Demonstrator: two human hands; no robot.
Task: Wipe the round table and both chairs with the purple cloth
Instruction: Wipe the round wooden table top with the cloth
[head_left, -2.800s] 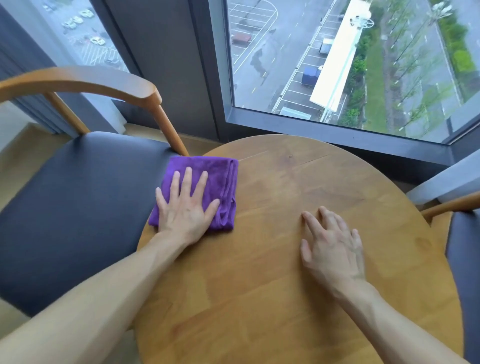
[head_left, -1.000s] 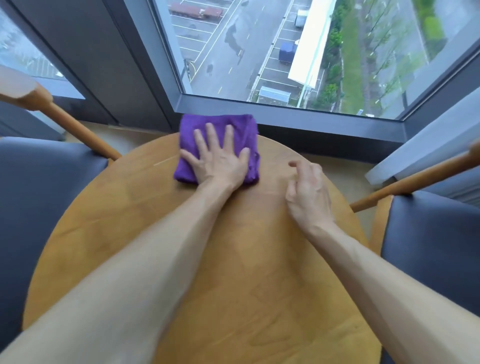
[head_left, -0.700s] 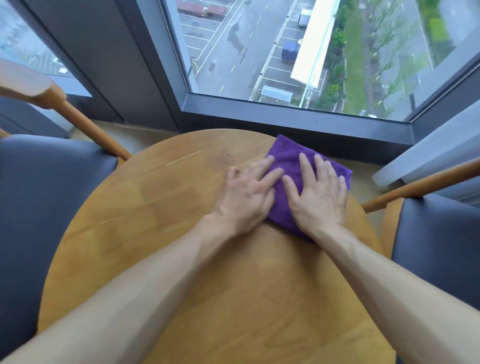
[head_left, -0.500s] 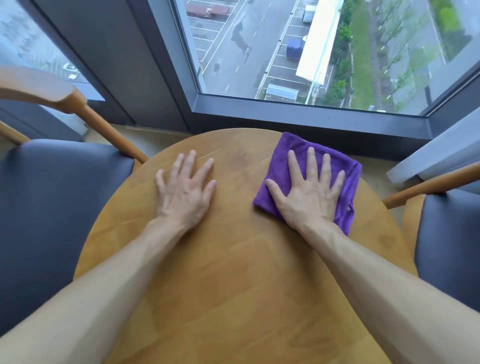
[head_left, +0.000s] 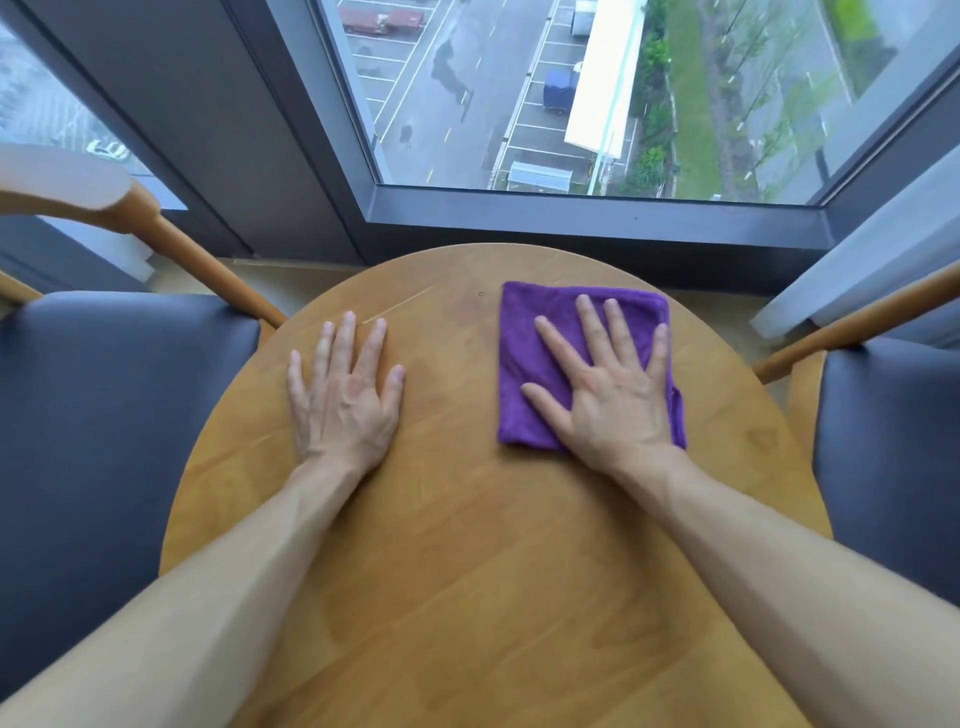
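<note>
The folded purple cloth (head_left: 524, 364) lies on the far right part of the round wooden table (head_left: 467, 545). My right hand (head_left: 608, 395) presses flat on the cloth with its fingers spread and straight. Flat on the bare wood to the left, my left hand (head_left: 345, 395) rests with fingers spread, apart from the cloth. A chair with a dark padded seat (head_left: 98, 415) and a wooden armrest stands at the table's left. The second chair (head_left: 893, 457) stands at the right.
A dark window frame (head_left: 571, 221) runs just beyond the table's far edge, with a street far below. A pale curtain (head_left: 852, 270) hangs at the right. The left chair's wooden arm post (head_left: 208, 270) slants close to the table rim.
The cloth passed from my left hand to my right hand. My left hand moved off to the bare wood on the left. The right hand has slid the cloth a little nearer.
</note>
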